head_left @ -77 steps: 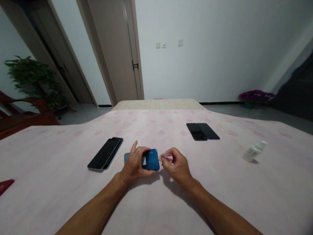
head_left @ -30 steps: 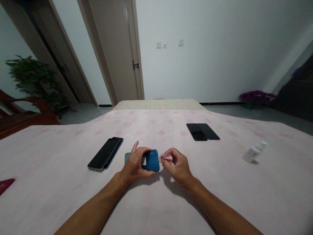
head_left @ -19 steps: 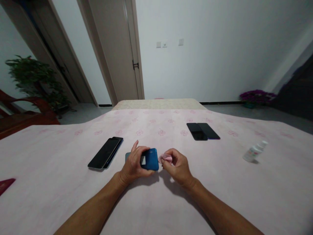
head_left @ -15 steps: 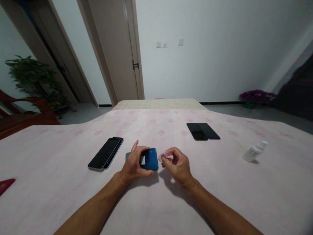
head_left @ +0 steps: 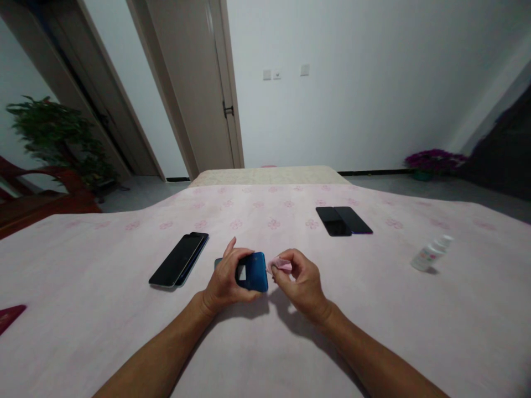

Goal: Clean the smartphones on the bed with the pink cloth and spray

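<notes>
A blue phone (head_left: pixel 258 272) is held sideways in my left hand (head_left: pixel 227 277), its back facing up with a pale label near my fingers. My left thumb and fingers wrap its long edges, and the palm hides part of it. Between the thumb and fingertips of my right hand (head_left: pixel 302 283) is a folded pink cloth (head_left: pixel 282 264). The cloth is at the right end of the phone; whether it touches the edge I cannot tell for sure.
Two stacked phones (head_left: pixel 179 260) lie on the pink flowered tablecloth (head_left: pixel 265 354) at left. Two dark phones (head_left: pixel 343 221) lie side by side farther back on the right. A white spray bottle (head_left: pixel 431 254) stands at right. A dark red object (head_left: pixel 10 317) shows at the left edge.
My right hand and the cloth have shifted very slightly left, closer to the phone's end. Both hands keep their grips. The view has tilted slightly.
</notes>
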`<state>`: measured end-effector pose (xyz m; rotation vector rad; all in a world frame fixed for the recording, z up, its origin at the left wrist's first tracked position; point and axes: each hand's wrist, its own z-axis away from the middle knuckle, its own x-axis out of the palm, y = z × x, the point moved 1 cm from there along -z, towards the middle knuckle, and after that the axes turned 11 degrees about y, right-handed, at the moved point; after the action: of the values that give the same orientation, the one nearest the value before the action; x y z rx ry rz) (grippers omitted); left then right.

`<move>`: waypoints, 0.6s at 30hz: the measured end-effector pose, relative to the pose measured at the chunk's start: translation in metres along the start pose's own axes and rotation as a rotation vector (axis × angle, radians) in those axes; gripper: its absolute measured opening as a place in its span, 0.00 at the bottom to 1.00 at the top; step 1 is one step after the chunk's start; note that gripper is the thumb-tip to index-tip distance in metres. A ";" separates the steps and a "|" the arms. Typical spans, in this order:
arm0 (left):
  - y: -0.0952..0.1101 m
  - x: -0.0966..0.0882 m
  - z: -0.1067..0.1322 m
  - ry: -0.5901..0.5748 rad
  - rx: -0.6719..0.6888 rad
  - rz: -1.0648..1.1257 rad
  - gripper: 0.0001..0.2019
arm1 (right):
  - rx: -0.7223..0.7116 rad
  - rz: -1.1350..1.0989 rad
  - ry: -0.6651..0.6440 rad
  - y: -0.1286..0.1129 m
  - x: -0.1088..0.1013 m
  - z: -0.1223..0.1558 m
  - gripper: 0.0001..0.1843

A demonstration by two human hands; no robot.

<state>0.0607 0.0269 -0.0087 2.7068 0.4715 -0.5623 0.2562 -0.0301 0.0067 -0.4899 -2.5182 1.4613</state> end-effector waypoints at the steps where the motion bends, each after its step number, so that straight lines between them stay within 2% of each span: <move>1: 0.000 0.000 0.000 0.001 0.003 0.000 0.39 | -0.013 0.024 -0.026 0.001 -0.001 -0.001 0.07; 3: 0.002 0.002 -0.001 -0.016 0.014 0.002 0.39 | 0.001 0.052 -0.043 0.003 -0.004 -0.002 0.08; 7: 0.002 0.004 -0.002 -0.114 0.053 0.011 0.40 | 0.137 -0.001 0.041 0.011 -0.008 -0.006 0.08; 10: 0.001 0.005 -0.001 -0.135 0.051 0.015 0.40 | 0.179 0.092 -0.096 0.016 -0.008 -0.009 0.06; 12: 0.002 0.006 -0.001 -0.151 0.054 0.027 0.39 | 0.202 0.137 -0.128 0.017 -0.009 -0.012 0.06; 14: 0.006 0.008 -0.001 -0.234 0.078 0.060 0.38 | 0.266 0.082 -0.027 0.018 -0.011 -0.016 0.08; 16: 0.014 0.009 -0.004 -0.368 0.103 0.099 0.37 | 0.357 -0.023 0.094 0.019 -0.014 -0.020 0.11; 18: 0.022 0.009 -0.011 -0.490 0.113 0.118 0.35 | 0.437 -0.106 0.148 0.021 -0.015 -0.022 0.14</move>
<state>0.0808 0.0137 0.0021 2.5450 0.1518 -1.2031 0.2809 -0.0080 -0.0006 -0.3647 -1.9972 1.7903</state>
